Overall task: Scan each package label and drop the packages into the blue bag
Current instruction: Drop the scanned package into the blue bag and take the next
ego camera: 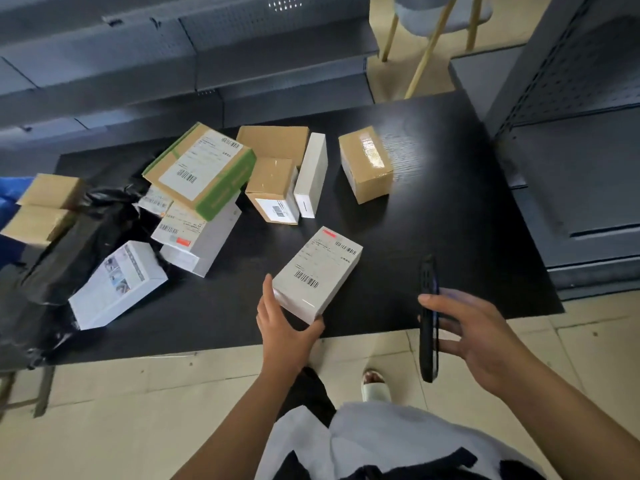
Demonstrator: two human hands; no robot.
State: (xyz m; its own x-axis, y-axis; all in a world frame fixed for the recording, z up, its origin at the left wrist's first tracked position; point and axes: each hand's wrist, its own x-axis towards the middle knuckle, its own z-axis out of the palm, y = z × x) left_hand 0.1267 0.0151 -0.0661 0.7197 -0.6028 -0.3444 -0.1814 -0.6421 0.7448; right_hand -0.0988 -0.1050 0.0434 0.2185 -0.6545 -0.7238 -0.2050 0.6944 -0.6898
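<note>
While the left hand [287, 327] clasps the near end of a white rectangular labelled box [317, 273] (barcode up) on the black table [433, 216], the right hand [481, 336], just beside it, grips a dark slim handheld scanner [428, 317].

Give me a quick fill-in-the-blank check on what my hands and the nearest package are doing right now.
1. The left hand grips the white package by its ____ end.
2. The right hand holds a dark ____.
3. The package's label faces ____.
4. The brown box farthest right has shiny ____ on top.

Missing words: near; scanner; up; tape
</note>
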